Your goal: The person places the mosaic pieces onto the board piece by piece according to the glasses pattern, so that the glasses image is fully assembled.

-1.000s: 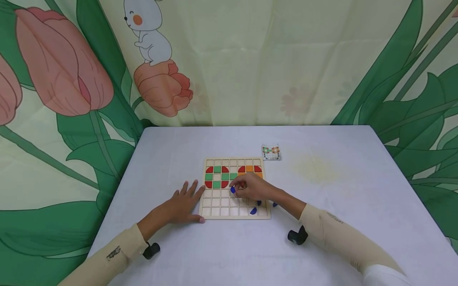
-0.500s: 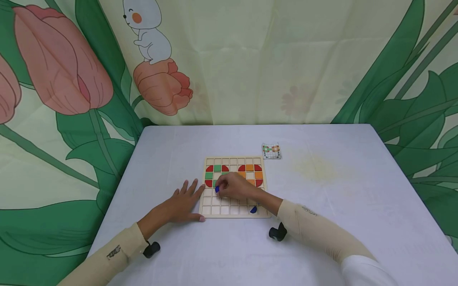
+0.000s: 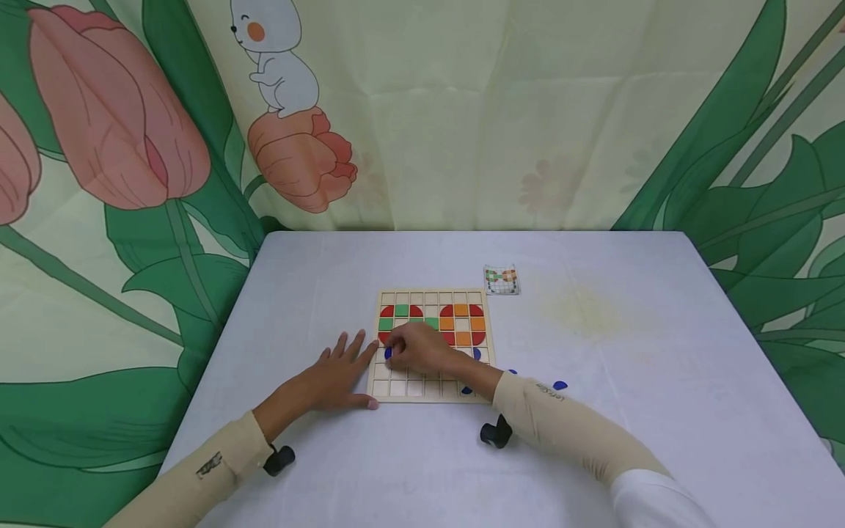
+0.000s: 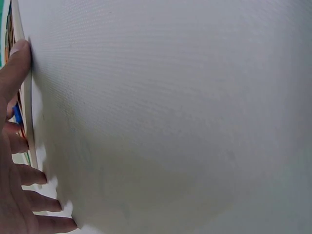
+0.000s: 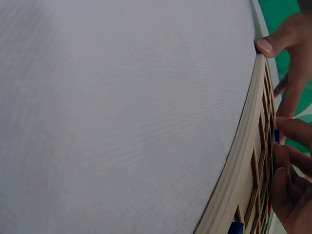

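A wooden grid board (image 3: 432, 400) lies on the table, with red, green and orange pieces set in its far rows. My right hand (image 3: 419, 347) pinches a small blue piece (image 3: 388, 353) over the leftmost column, just below the lower red piece. In the right wrist view the blue piece (image 5: 277, 135) shows between thumb and fingertip. My left hand (image 3: 335, 375) lies with fingers spread along the board's left edge, thumb at the near left corner. Another blue piece (image 3: 477, 354) sits in a cell at the right, and one (image 3: 466, 390) lies on the near row, partly hidden by my right forearm.
A small pattern card (image 3: 502, 280) lies beyond the board's far right corner. On the white table (image 3: 594, 440), right of the board, are loose blue pieces (image 3: 560, 385), one of them partly behind the right sleeve. A printed curtain (image 3: 449, 147) hangs behind the table.
My right hand has moved left across the board with the blue piece, from the middle to the leftmost column. My left hand has stayed at the board's edge.
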Tool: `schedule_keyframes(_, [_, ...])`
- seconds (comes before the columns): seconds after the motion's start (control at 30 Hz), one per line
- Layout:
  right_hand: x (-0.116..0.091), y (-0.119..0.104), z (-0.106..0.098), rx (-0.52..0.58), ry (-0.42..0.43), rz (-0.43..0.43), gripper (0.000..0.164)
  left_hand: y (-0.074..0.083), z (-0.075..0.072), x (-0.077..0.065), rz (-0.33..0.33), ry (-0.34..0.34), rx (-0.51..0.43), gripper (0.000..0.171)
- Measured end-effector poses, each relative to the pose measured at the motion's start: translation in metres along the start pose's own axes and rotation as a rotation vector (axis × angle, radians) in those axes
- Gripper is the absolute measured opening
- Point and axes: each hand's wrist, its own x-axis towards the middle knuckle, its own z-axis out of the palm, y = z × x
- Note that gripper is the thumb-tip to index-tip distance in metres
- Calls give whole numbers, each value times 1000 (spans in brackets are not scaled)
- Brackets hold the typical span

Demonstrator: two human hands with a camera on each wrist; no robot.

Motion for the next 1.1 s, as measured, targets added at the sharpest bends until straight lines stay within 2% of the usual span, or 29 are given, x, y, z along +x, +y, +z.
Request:
schedule_keyframes(0.33, [0,-2,1,-106,34,-31,24,2,-4,-2,8,4,-4,108])
schedule_keyframes(0.73, [-6,-2,-5,-120,38,-26,27,3,-6,-2,4,-2,12,110])
schedule_keyframes(0.9, [-17,7,-18,-54,29,-10,20,4,-7,-2,-1,-1,17,109])
schedule_keyframes(1.1, [-42,37,-49,-21,36,7,17,5,-6,-4,1,12,7,110])
